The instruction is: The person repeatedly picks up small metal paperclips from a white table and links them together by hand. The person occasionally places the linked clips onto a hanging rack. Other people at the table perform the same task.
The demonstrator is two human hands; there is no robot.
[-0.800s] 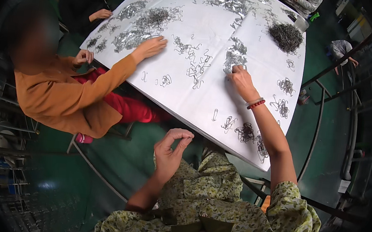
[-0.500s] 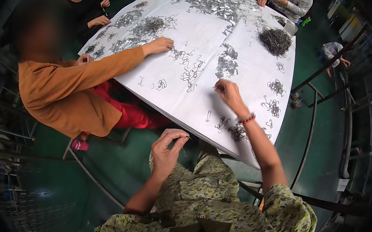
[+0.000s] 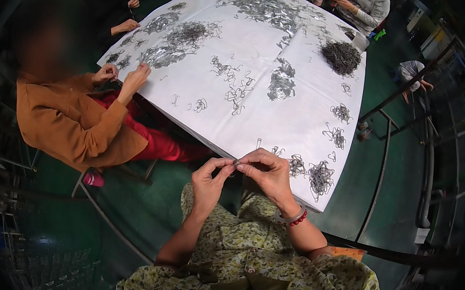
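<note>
My left hand (image 3: 209,183) and my right hand (image 3: 271,175) meet in front of the table's near edge, thumbs and forefingers pinched together. Between the fingertips is a small dark metal piece (image 3: 236,163), mostly hidden, so its exact shape cannot be made out. Just beyond my right hand, heaps of bent wire hooks (image 3: 320,178) lie on the white-covered table (image 3: 190,123). Farther in, loose S-shaped wire hooks (image 3: 237,96) are scattered left of a patch of small shiny metal pieces (image 3: 281,82).
A co-worker in a brown top (image 3: 73,115) sits at the left side, both hands by the table edge. Other people work along the far edges. A dense dark wire heap (image 3: 340,57) lies far right. Metal rails (image 3: 382,176) stand beyond the table's right side.
My right hand has come back from over the table and now meets my left at the small piece. The brown-sleeved co-worker's reaching arm has drawn back to the table's left edge.
</note>
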